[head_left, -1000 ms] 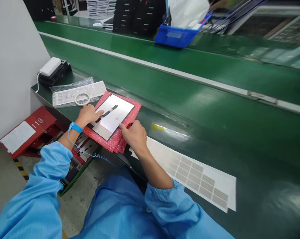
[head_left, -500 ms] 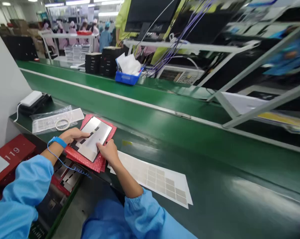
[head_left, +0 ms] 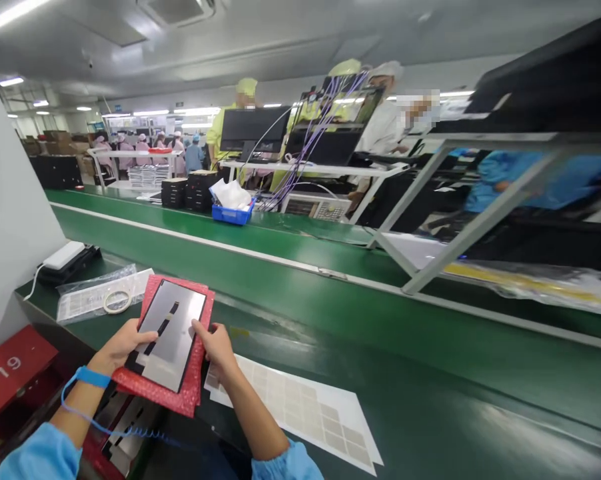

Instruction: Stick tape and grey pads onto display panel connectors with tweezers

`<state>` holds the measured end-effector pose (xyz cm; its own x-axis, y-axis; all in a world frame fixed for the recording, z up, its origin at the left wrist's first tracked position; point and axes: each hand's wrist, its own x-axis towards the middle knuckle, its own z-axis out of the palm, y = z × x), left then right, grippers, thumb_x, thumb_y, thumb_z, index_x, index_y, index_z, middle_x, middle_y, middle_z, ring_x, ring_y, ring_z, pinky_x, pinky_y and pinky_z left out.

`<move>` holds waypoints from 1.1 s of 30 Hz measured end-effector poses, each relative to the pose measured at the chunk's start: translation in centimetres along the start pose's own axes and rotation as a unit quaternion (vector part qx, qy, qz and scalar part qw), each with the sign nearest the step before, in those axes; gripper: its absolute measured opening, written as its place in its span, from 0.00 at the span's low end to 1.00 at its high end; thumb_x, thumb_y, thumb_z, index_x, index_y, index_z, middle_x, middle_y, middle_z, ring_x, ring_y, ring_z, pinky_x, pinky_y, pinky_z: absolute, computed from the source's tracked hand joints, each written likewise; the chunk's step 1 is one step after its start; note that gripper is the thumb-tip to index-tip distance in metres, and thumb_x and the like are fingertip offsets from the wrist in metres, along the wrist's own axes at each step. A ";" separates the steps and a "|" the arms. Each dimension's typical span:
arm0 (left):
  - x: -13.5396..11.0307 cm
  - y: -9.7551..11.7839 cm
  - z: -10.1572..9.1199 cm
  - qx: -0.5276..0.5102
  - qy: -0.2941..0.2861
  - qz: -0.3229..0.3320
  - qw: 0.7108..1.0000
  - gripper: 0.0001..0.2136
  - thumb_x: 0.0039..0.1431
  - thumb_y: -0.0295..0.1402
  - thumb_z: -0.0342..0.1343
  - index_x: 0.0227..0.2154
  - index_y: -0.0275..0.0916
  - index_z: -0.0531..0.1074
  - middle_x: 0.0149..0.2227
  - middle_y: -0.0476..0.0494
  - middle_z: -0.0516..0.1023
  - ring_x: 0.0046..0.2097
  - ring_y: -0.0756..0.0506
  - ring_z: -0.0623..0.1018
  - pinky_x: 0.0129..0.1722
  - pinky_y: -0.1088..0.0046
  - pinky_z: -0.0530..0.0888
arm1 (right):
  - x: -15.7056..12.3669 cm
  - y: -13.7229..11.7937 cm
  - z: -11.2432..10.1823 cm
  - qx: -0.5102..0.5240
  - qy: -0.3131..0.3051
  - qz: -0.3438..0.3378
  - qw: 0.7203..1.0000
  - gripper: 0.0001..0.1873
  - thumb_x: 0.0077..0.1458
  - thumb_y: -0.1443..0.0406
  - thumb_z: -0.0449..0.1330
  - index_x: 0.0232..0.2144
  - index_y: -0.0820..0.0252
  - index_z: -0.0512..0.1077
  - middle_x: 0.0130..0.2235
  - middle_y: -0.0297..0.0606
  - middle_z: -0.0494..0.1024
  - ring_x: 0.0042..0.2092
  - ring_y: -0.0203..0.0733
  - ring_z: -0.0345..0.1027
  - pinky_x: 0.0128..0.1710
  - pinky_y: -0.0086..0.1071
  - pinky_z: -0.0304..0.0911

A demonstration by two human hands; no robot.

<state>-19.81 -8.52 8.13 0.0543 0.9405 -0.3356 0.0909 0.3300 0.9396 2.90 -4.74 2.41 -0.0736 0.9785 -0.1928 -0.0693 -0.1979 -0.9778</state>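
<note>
1. Resting on red bubble wrap [head_left: 199,393] at the near edge of the green bench [head_left: 430,400], the grey panel [head_left: 178,347] sits right in front of the person, betw. both hands.
2. Panel long axis: runs away from the person, far end leaning a bit to the right; short edge nearest the body. Black strip [head_left: 163,319] on its face lies along the same axis.
3. L hand [head_left: 123,343]: fingers stretched out, close together, laid flat on the panel's near-left part. Blue wrist strap [head_left: 93,377] w/ coiled cord.
4. R hand [head_left: 215,347]: thumb pressed on the panel's right edge, other fingers curled in at the wrap's edge, clamping panel + wrap; can't tell how far they reach under.
5. Nearby: tape roll [head_left: 117,301] on a clear bag [head_left: 88,297] left of the wrap; white sticker sheet [head_left: 305,413] just right of the R hand.
</note>
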 end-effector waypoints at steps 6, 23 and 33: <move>-1.5 1.6 -0.6 -0.015 -0.038 0.014 0.999 0.35 0.37 0.52 0.82 0.46 0.37 0.81 0.43 0.39 0.88 0.47 0.29 0.86 0.47 0.59 0.82 | -1.7 -1.0 1.6 0.182 -0.135 -0.006 0.974 0.36 0.38 0.50 0.80 0.47 0.63 0.83 0.48 0.48 0.87 0.50 0.62 0.84 0.52 0.46 0.80; -4.9 6.8 2.9 -0.018 -0.029 0.128 0.991 0.39 0.45 0.48 0.81 0.58 0.37 0.76 0.53 0.37 0.86 0.52 0.32 0.85 0.52 0.60 0.83 | -2.4 -6.1 -0.6 0.274 -0.179 -0.084 0.941 0.38 0.40 0.64 0.78 0.56 0.63 0.80 0.50 0.48 0.87 0.49 0.63 0.83 0.54 0.50 0.78; -4.2 9.4 4.7 -0.172 -0.126 0.161 0.964 0.41 0.47 0.65 0.73 0.52 0.34 0.81 0.46 0.34 0.87 0.48 0.31 0.87 0.44 0.63 0.83 | -1.0 -7.1 -2.4 0.411 -0.083 0.048 0.907 0.29 0.43 0.65 0.68 0.51 0.65 0.79 0.44 0.47 0.88 0.41 0.60 0.85 0.48 0.52 0.83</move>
<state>-14.49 -9.79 18.02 0.2678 0.9634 0.0120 -0.3038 0.0727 0.9500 5.87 -4.20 9.40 -0.2625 0.9458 -0.1913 -0.7672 -0.3248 -0.5530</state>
